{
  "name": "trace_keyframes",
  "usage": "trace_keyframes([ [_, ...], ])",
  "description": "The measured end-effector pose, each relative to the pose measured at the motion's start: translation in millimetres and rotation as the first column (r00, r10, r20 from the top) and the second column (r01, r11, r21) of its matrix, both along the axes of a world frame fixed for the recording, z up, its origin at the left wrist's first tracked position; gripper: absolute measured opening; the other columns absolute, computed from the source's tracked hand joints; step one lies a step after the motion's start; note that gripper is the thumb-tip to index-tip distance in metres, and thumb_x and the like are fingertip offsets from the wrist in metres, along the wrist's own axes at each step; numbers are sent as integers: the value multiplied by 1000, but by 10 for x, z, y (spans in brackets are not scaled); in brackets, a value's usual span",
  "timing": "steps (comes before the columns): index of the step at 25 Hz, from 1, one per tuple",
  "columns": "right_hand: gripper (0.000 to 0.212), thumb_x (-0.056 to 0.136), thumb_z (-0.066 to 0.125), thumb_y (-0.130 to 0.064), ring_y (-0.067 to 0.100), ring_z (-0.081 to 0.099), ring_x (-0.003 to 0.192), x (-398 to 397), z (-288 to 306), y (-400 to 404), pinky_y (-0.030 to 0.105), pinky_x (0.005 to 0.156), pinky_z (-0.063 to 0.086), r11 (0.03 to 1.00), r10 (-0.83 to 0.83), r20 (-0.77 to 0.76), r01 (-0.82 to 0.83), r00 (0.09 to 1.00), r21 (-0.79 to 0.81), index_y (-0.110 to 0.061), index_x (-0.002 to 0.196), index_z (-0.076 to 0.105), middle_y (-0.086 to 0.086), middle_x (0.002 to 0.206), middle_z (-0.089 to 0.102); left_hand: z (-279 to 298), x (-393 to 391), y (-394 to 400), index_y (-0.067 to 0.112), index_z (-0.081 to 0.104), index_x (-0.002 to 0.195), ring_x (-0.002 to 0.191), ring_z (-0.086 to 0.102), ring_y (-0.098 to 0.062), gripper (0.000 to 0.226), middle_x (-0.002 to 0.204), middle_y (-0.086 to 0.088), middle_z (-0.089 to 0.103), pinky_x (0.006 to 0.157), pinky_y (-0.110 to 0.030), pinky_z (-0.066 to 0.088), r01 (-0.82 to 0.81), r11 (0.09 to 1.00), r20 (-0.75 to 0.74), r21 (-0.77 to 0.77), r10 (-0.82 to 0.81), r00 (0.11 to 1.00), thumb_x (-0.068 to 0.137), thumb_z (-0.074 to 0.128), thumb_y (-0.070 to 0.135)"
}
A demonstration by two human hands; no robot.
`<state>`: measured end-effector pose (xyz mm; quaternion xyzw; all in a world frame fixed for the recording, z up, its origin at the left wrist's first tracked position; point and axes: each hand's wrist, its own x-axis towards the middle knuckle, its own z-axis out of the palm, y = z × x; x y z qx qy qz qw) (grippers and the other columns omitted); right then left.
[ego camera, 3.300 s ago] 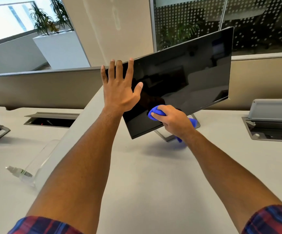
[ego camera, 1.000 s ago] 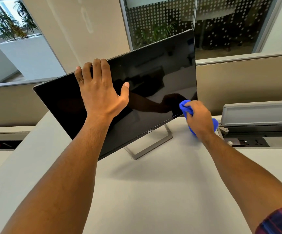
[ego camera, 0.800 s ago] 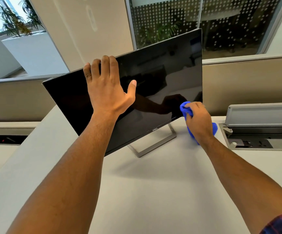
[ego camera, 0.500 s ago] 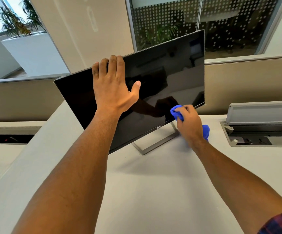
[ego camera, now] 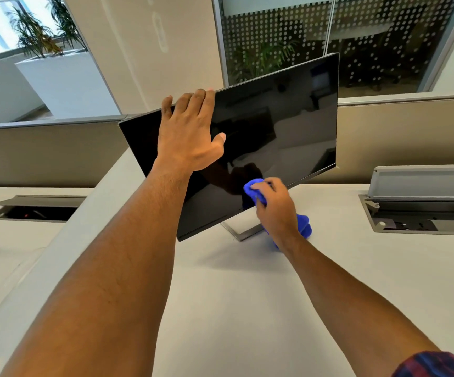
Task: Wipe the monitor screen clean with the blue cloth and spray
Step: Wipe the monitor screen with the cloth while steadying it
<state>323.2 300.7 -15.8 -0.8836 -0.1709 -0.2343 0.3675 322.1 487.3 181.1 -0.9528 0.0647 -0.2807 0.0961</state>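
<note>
Grey laminate desk top [ego camera: 247, 308] underneath, carrying the glossy black flat monitor [ego camera: 296, 123], which stands near the middle and looks tilted in this view, right end high. Same tilt as 1 second ago. Braced as before by the left hand [ego camera: 190, 137]: 4 fingers hooked close together over the top edge, thumb spread flat on the glass. Right hand [ego camera: 277, 208] now at the bottom edge near the screen's middle, no longer at the lower right corner where it was 1 second ago. Fingers curled tight around the bunched blue cloth [ego camera: 251, 187], front of the wad pressed on the glass, the rest trailing under the wrist.

Reads as a leftward pass along the lowest strip, so probably late in the wiping, with the lower left corner not yet reached. Spray bottle out of view.

Room and edges: plenty of bare desk in front of the screen and to its right. Open grey metal cable box [ego camera: 421, 202] well apart on the right, clear of the stroke. Thin bottom bezel right under the cloth, easy to slip off. Angular metal stand foot [ego camera: 243, 232] just below the right wrist, likely to catch the hanging cloth.
</note>
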Motion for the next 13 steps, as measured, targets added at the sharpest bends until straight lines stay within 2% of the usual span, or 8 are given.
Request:
trace_keyframes([
  [1,40,81,77,0,30,66,98,-27,12,48,31,83,56,997,-67,-41,69,997,33,-4,120,68,16,118,63,16,-46,54,15,22,160,150,28,-31,83,162,-8,32,125,-55,6,-6,1000,3,-18,6,1000,93,51,54],
  [4,45,78,78,2,33,66,99,-160,-39,149,36,86,56,965,170,74,-151,983,-213,-3,121,67,18,120,64,-21,-246,245,16,25,159,149,29,-30,79,159,-8,35,126,-57,2,-47,997,34,-56,49,998,93,53,50],
  [5,45,78,78,2,33,66,99,-167,-33,156,36,85,56,974,154,56,-142,987,-179,-4,121,67,18,120,63,-53,-310,316,16,24,159,149,28,-30,80,159,-8,34,126,-57,2,-63,996,42,-57,65,997,92,53,49],
  [7,43,82,76,1,29,65,100,-167,15,227,31,84,55,999,-45,-54,46,998,12,-6,123,65,16,121,61,-103,-425,439,17,21,160,151,24,-31,82,160,-9,30,126,-57,2,-90,994,45,-64,92,995,92,54,49],
  [8,43,83,75,-1,29,65,100,-213,38,295,31,85,55,999,-36,-54,36,998,-8,-6,124,64,15,121,61,-119,-465,477,18,20,160,151,22,-32,83,161,-9,28,126,-56,3,-101,992,42,-72,104,994,91,54,49],
  [10,43,81,76,-1,29,65,96,-327,32,431,35,83,59,941,215,84,-183,973,-283,-6,123,65,16,118,62,-125,-507,504,18,17,161,150,21,-33,85,160,-10,27,125,-55,7,-108,991,40,-77,111,993,90,52,50],
  [11,43,80,77,-1,29,65,95,-365,33,479,37,81,60,912,288,108,-239,952,-333,-5,121,67,16,117,62,-121,-516,499,17,17,161,149,21,-33,86,159,-10,27,125,-54,8,-108,991,35,-75,111,993,90,51,51],
  [13,42,78,78,0,29,65,94,-366,60,580,36,78,60,981,144,19,-140,989,-138,-5,119,67,16,115,63,-109,-521,482,17,15,161,149,21,-33,87,159,-10,26,125,-55,8,-111,991,16,-71,112,994,90,49,54],
])
